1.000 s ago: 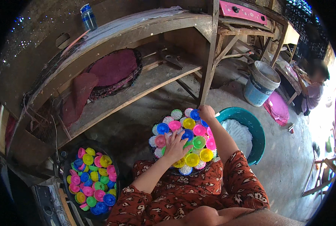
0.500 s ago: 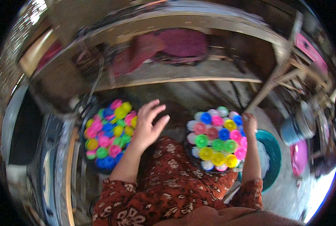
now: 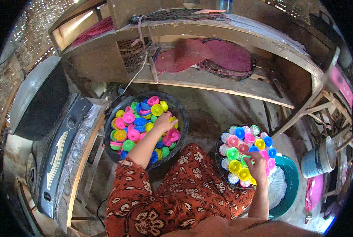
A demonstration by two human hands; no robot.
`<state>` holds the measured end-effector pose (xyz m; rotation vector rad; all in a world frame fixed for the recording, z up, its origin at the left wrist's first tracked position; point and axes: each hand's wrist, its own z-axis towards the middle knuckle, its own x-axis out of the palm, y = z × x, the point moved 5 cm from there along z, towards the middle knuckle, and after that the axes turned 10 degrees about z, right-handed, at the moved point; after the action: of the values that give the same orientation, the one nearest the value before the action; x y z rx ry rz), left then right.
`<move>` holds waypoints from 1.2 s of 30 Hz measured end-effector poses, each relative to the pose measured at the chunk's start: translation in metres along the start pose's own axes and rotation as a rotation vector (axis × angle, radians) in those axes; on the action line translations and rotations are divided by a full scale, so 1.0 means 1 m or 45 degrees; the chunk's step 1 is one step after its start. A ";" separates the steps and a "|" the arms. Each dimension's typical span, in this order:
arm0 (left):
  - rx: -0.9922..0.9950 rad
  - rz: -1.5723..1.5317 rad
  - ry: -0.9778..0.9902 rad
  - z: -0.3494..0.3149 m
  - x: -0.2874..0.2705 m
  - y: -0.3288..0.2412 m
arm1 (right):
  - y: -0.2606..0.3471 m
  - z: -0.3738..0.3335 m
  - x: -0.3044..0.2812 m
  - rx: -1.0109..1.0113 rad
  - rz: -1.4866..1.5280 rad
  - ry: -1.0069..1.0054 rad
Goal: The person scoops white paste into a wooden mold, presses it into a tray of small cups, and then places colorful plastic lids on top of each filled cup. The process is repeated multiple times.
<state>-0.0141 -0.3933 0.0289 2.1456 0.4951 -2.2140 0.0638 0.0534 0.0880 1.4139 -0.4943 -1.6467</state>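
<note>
Well to the left of the left grip leans a long dark panel [image 3: 68, 132], marked with a pale curved streak and a small line of light lettering. Nearer in, a wide black basin [image 3: 181, 108] sits under that same grip, heaped with small plastic cups [image 3: 140, 121] in pink, yellow, green and blue, some nested together. The left grip [image 3: 169, 123] is down at the right part of the heap, thumb set apart from the bent fingers; I can't tell whether it has a cup.

Beyond and to the right of it, a shelf carries red cloth [image 3: 184, 55] and a round piece lined in purple [image 3: 231, 57]. Next comes a dark round tray [image 3: 218, 165], closely covered with coloured cups [image 3: 234, 166] and whitish ones. The right grip [image 3: 248, 158] is just above these, fingertips drawn narrow over a green cup; from here I can't say if it pinches anything.

Just right of that grip, a teal basin [image 3: 295, 183] contains something white [image 3: 277, 185]. Farther right, a blue bucket [image 3: 316, 162] bears blurred printing.
</note>
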 end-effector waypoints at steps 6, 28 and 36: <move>0.036 0.270 0.209 0.033 0.046 -0.010 | 0.023 -0.016 0.016 -0.038 -0.031 0.157; -0.369 -2.291 1.239 -0.114 -0.002 -0.131 | 0.130 0.088 0.092 -0.601 0.431 0.117; -0.601 -2.580 1.346 -0.163 0.021 -0.129 | 0.141 0.082 0.114 -0.648 0.151 0.698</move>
<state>0.1133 -0.2278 0.0351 2.1145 3.6144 0.1429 0.0427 -0.1335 0.1527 1.3339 0.1484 -1.1115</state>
